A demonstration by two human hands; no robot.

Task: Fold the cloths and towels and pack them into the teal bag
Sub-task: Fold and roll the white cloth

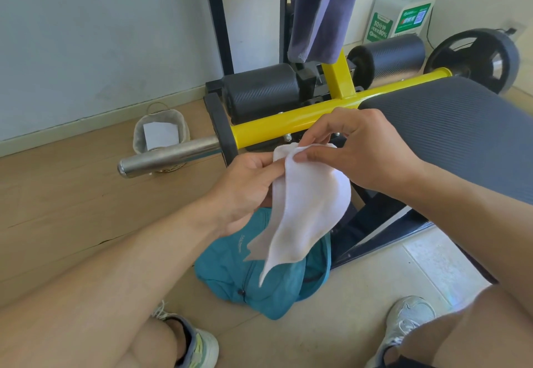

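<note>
Now both hands, left hand (248, 186) and right hand (357, 148), pinch the top edge of the white cloth (305, 209), light and limp, hanging above the teal bag (230, 266).

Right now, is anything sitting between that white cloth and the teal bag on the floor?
Nothing visible does. The white cloth hangs from the left hand and right hand directly above the teal bag, with only air between them.
</note>
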